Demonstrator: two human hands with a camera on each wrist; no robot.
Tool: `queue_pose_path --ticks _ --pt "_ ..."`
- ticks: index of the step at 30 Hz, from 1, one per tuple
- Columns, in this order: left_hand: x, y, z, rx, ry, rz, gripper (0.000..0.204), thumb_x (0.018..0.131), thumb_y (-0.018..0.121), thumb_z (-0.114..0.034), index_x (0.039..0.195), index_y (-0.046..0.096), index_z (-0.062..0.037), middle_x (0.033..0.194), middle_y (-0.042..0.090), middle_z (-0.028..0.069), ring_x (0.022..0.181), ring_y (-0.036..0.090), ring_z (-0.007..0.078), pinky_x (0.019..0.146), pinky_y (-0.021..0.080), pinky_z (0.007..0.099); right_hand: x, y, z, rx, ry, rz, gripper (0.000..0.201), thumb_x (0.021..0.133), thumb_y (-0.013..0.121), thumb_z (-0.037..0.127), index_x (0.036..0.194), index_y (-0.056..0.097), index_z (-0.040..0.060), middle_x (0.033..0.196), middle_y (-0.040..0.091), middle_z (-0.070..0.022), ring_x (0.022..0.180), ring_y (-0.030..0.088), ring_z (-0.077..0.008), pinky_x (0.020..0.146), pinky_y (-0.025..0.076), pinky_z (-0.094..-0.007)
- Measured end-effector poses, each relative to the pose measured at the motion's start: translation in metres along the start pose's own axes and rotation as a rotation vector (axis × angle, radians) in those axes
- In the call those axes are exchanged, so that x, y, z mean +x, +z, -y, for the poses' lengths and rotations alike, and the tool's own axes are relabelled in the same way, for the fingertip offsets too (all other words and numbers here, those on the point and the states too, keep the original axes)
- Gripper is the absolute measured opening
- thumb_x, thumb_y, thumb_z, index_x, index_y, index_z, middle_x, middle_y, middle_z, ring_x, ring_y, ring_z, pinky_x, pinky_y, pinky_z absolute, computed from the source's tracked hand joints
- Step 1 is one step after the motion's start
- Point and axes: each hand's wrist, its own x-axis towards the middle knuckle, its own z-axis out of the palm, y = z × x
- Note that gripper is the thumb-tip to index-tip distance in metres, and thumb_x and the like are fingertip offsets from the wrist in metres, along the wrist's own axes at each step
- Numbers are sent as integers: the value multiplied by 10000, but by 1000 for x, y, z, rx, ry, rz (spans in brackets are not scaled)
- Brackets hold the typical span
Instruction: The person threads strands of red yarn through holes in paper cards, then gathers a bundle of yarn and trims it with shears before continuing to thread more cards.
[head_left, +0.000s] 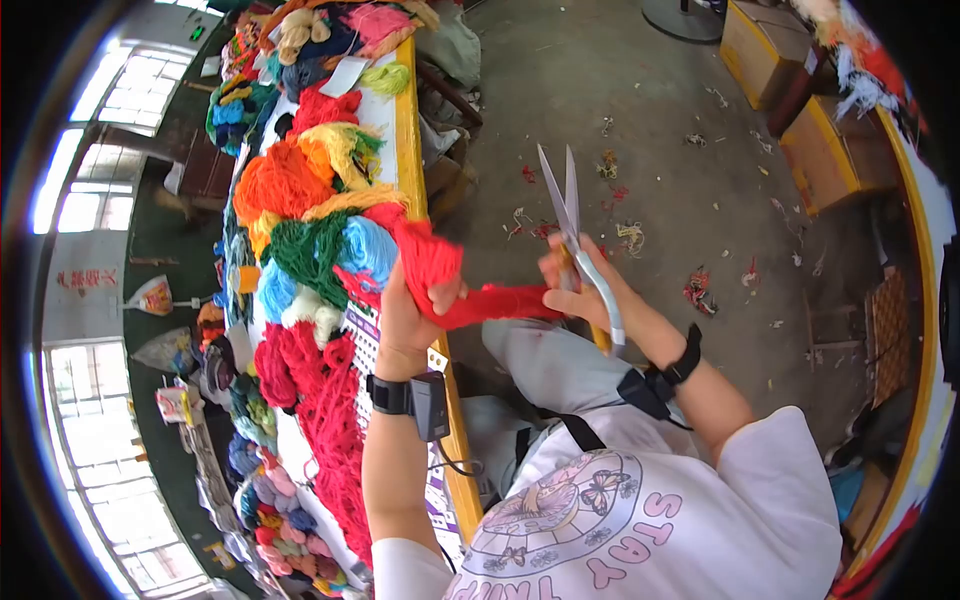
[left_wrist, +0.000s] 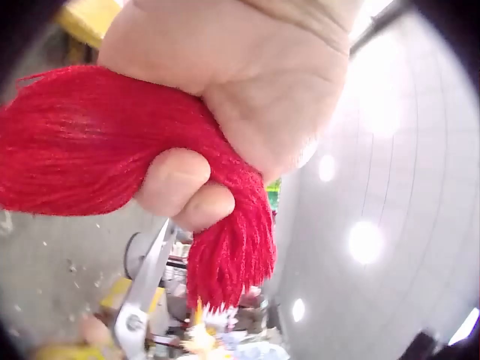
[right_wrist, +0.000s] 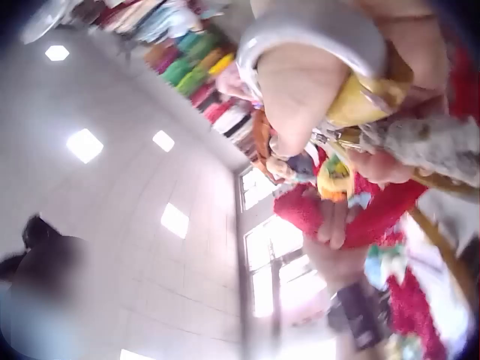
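A bundle of red yarn (head_left: 495,305) hangs in the grip of my left hand (head_left: 403,320), at the table's edge. In the left wrist view, curled fingertips (left_wrist: 178,180) press the yarn (left_wrist: 82,139) against the palm, and its cut strands fan out below. My right hand (head_left: 625,298) holds scissors (head_left: 570,205) with a pale grip and yellowish parts; their parted blades point away from me. The far end of the bundle reaches my right thumb; I cannot tell whether that hand pinches it. In the right wrist view, the pale handle loop (right_wrist: 315,34) arches over the fingers.
To the left, a long table with a yellow edge (head_left: 408,130) carries piled yarn: orange (head_left: 285,180), green (head_left: 305,250), light blue (head_left: 368,250) and loose red (head_left: 325,430). Yarn scraps (head_left: 630,237) litter the floor. Cardboard boxes (head_left: 830,155) stand at the right.
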Motion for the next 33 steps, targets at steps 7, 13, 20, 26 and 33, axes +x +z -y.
queue_pose_path --ticks 7,13,20,26,33 --pt "-21 69 -58 -91 272 290 472 952 257 -410 1080 480 -14 768 553 71 686 527 207 762 449 360 36 58 87 139 -55 356 461 741 671 71 1137 444 7 943 591 -99 908 563 -157 848 430 -299" --pt "-14 23 30 -837 108 620 886 785 322 -704 1350 249 -25 1386 295 156 1278 307 238 1017 298 428 68 67 139 810 335 232 229 798 561 80 995 554 -36 846 636 -131 730 640 -227 673 528 -332" --pt "-52 26 26 378 1 457 359 724 702 -309 868 602 5 718 586 58 567 537 136 666 474 287 104 -35 74 -756 -111 -233 542 762 675 348 1096 474 -29 883 594 -118 843 584 -178 732 466 -294" --pt "-48 31 29 1048 539 206 209 810 603 -111 1003 580 -35 949 594 83 873 558 220 789 437 314 -10 -32 135 98 324 256 510 840 529 479 1065 465 26 686 512 -18 580 506 -87 478 400 -204" --pt "-42 24 25 1484 918 19 328 753 593 -35 1078 551 -45 1101 543 124 1054 488 323 900 387 376 -50 -14 135 60 636 549 652 772 532 606 1036 476 12 684 527 -11 550 484 -50 502 395 -172"
